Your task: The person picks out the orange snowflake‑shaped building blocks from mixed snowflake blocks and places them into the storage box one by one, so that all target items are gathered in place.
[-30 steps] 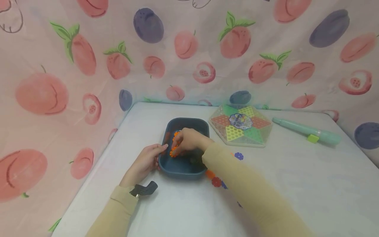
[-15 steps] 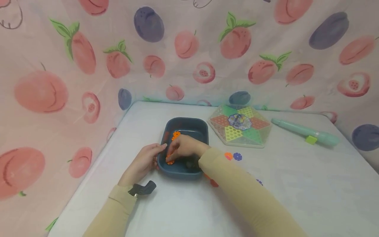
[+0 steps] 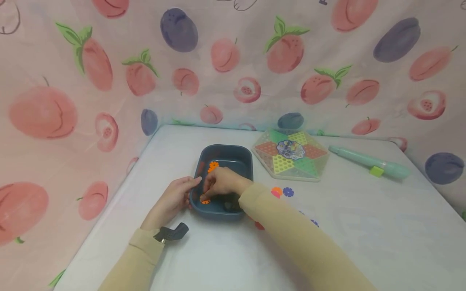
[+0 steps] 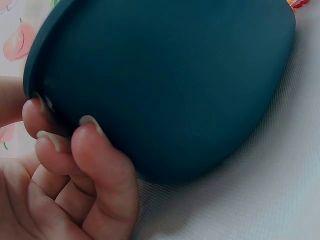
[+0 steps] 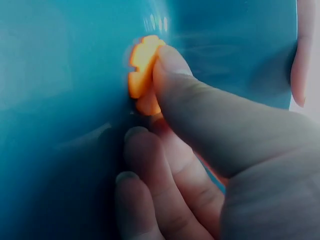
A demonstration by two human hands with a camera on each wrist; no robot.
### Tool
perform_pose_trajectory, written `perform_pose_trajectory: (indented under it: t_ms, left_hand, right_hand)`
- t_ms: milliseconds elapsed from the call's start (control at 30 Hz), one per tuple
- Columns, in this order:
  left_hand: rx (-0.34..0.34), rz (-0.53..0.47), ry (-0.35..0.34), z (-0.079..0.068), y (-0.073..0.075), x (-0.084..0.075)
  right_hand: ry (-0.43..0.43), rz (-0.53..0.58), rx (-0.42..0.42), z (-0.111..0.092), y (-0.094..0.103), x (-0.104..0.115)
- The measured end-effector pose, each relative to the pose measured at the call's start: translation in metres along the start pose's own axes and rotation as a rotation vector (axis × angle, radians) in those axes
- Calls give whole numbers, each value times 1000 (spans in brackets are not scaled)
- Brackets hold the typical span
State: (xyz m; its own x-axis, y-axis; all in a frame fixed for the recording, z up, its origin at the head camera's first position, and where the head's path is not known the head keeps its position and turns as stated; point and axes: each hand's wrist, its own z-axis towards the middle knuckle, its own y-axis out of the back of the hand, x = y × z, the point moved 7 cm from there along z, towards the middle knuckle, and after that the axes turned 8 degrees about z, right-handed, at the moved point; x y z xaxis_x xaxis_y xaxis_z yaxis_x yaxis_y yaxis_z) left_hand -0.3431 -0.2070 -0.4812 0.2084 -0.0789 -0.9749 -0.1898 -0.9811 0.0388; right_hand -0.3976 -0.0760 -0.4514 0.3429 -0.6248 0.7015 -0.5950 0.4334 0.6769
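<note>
We find the dark blue rounded plastic tray (image 3: 243, 157) on the white tabletop (image 3: 364, 226). Our left hand (image 3: 174, 198) holds its outer wall with curled fingers. Inside, our right hand (image 3: 221, 182) pinches an orange flower-shaped plastic piece (image 5: 142, 70) against the tray floor; a second orange flower piece (image 3: 212, 165) lies farther back.

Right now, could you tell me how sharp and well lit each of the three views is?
Head view: evenly lit, slightly soft, bent at the edges. Left wrist view: bright, the tray sharp. Right wrist view: dim and blue-tinted, the right hand blurred, the orange piece glowing.
</note>
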Motion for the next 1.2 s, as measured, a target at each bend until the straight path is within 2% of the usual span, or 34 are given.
perform_pose_trajectory:
  t_ms: [367, 1200]
  left_hand:
    - [-29, 36, 5, -1, 3, 1]
    - [-11, 51, 10, 0, 1, 2]
  right_hand:
    - [-1, -19, -6, 2, -1, -2]
    - [4, -19, -9, 1, -1, -4]
